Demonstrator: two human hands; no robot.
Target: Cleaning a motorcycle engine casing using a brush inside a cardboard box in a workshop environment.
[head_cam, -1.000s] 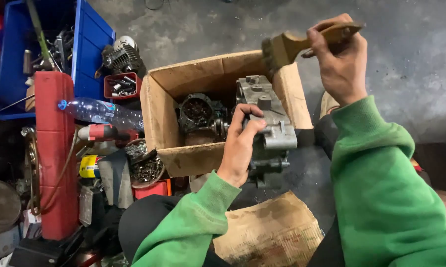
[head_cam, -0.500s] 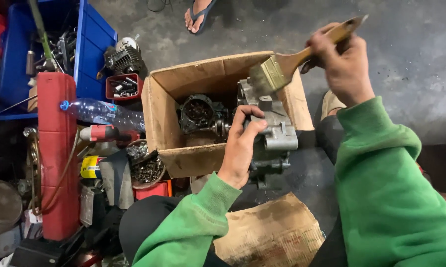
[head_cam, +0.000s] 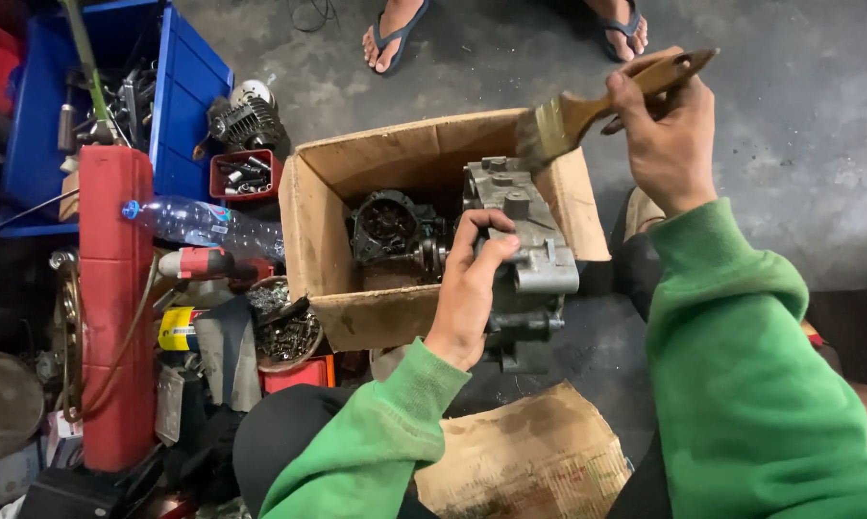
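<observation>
Soft, even daylight, sharp focus throughout, dim shadow at left, slight wide-angle bending at edges.

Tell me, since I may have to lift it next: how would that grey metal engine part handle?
The grey metal engine part looks cast and solid, so probably heavy for its size and rigid. Its grimy surface may be slippery; the left hand grips it over an edge. Its lumpy, blocky shape seems unlikely to roll.

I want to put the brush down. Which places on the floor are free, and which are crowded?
Bare concrete floor lies right of the cardboard box, and between the box and another person's sandalled feet. A flat cardboard sheet lies below the box. Left of the box it is crowded: bottle, red can, blue crate.
</observation>
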